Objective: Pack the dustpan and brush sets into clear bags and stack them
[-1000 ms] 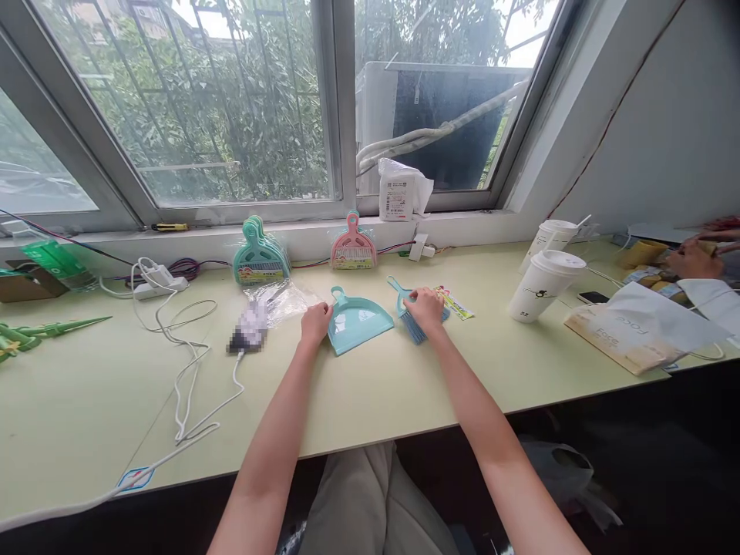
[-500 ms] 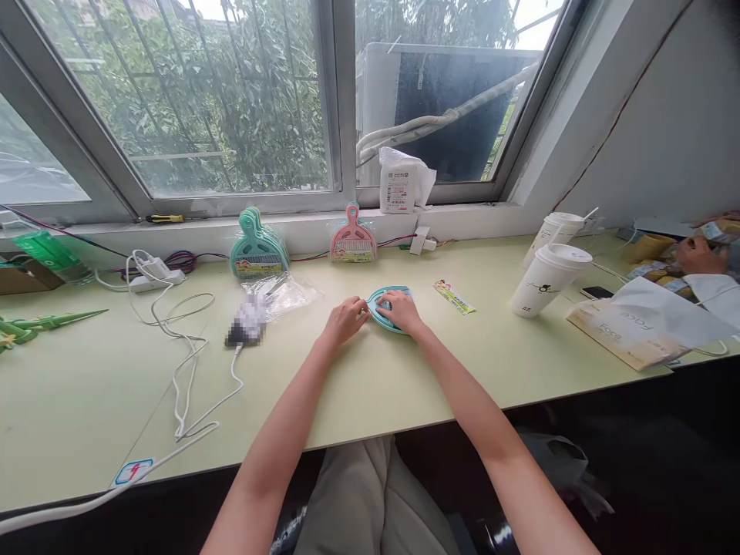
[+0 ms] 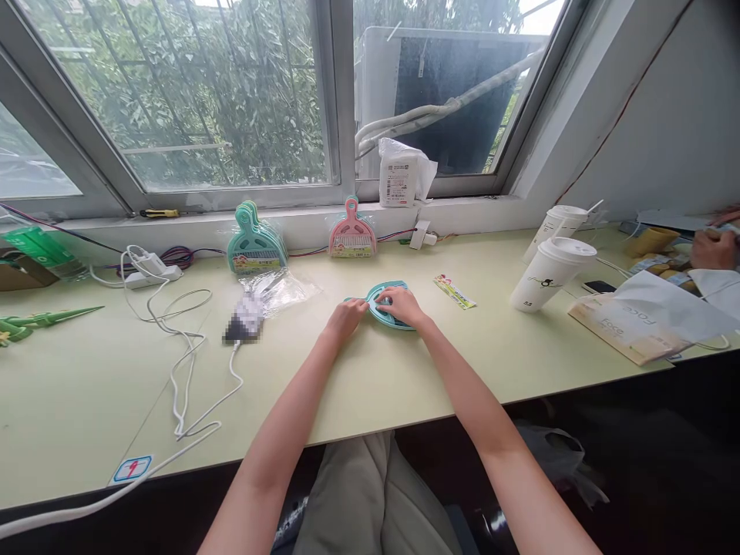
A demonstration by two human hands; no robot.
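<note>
A small teal dustpan (image 3: pixel 378 293) lies on the table in front of me, its handle toward the left and its wide edge toward the right. My left hand (image 3: pixel 348 314) is closed on the handle end. From the right, my right hand (image 3: pixel 403 306) curls over the pan, its thumb and fingers on the teal piece inside, which looks like the nested brush. The fingers hide much of that piece. Just to the right lies a printed label strip (image 3: pixel 455 292), apart from both hands.
Packed teal dustpan sets (image 3: pixel 256 240) and a pink set (image 3: pixel 351 231) lean against the sill. Left are a clear plastic bag (image 3: pixel 286 293), a blurred device and a white cable (image 3: pixel 186 370). Right stand white cups (image 3: pixel 549 274) and a tissue pack (image 3: pixel 621 324); another person's hand (image 3: pixel 715 249) is beyond.
Both hands stay on the teal dustpan, with the fingers shifted slightly. My view has tilted down a little. The other person's hand at the far right has moved.
</note>
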